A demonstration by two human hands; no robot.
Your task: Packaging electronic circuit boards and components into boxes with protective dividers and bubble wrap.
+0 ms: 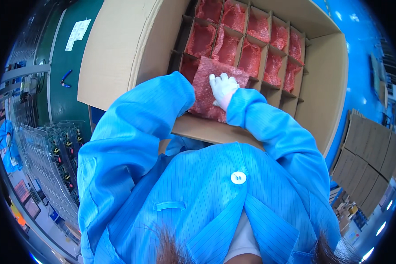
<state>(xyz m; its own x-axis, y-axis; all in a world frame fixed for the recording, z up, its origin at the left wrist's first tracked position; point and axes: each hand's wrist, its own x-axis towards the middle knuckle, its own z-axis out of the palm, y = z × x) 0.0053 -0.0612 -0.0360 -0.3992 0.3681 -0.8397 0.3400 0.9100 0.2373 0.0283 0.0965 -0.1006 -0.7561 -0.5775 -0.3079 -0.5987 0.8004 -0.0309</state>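
Carton cells (288, 103): pink pouches (202, 38); bubble pouch (207, 94) beneath right hand (224, 90).

shiny blue floor (360, 83); green worktop (65, 103)

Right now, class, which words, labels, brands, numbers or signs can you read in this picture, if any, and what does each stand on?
None can be read.
White paper on the green surface: print too small.
Brown cartons at right: any marks too blurred.
Bubble-wrap pouch under the right hand: no lettering visible.
Large cardboard box: no lettering visible.
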